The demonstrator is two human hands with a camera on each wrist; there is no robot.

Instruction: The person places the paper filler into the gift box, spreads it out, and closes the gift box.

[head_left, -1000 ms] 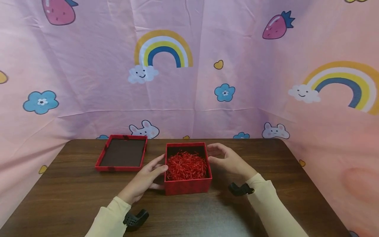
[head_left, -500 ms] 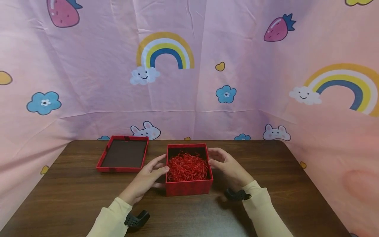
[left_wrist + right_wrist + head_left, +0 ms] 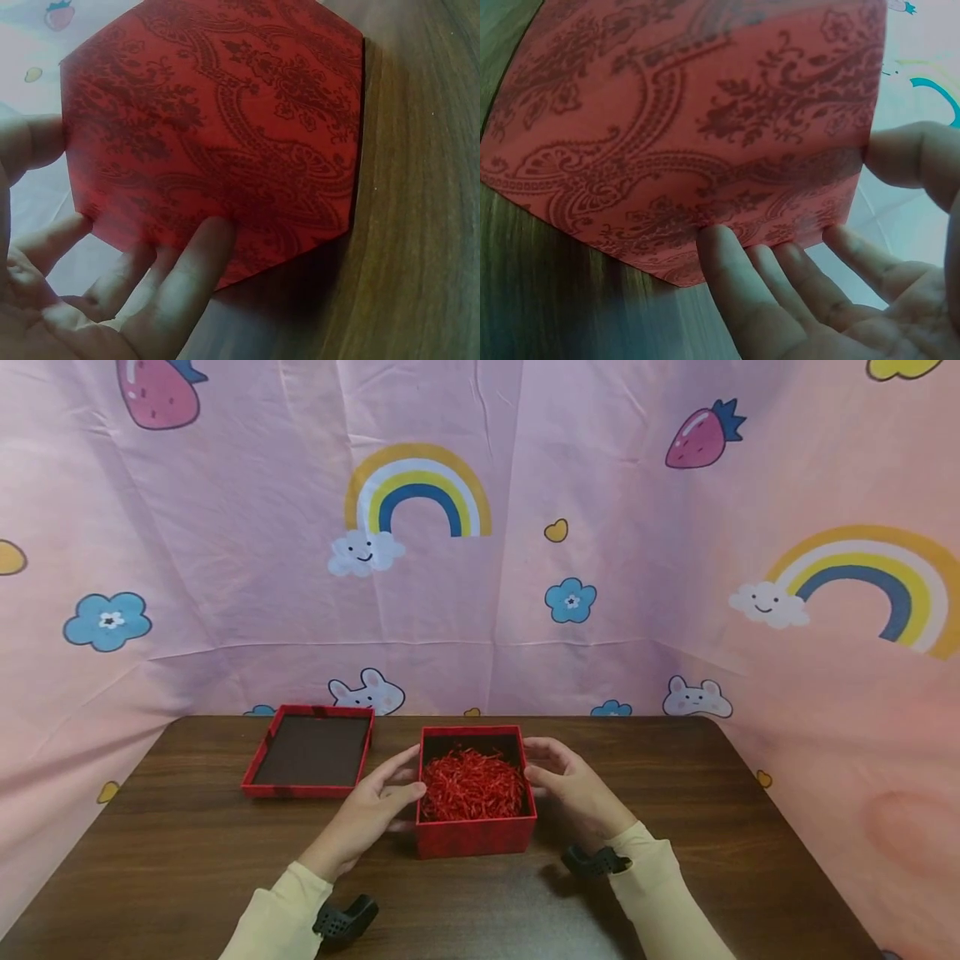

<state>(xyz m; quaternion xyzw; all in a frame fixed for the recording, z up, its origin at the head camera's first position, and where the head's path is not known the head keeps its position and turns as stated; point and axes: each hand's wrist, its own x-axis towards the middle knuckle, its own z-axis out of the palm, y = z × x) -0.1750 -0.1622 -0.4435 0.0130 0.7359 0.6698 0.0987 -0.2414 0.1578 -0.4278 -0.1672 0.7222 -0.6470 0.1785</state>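
Note:
A square red gift box [image 3: 476,838], its lid off, stands on the table in the head view, with red shredded paper [image 3: 472,783] inside. Flanking its left side is my left hand [image 3: 369,817]. In the left wrist view, its thumb is at the rim and its fingertips [image 3: 216,234] touch the patterned red wall. Opposite, my right hand [image 3: 577,783] has its thumb by the right rim. Its fingertips [image 3: 718,238] rest on that side's wall in the right wrist view. The fingers of both hands are only slightly bent, laid along the walls rather than around them.
The red box lid [image 3: 307,792] lies inside up at the back left of the brown wooden table [image 3: 187,860], near the left hand. A pastel printed cloth [image 3: 450,602] hangs behind and along both sides. Each wrist carries a black camera.
The right wrist and forearm have shifted left, and the right fingers have come closer along the box wall. The left hand, the box and the lid hold their places.

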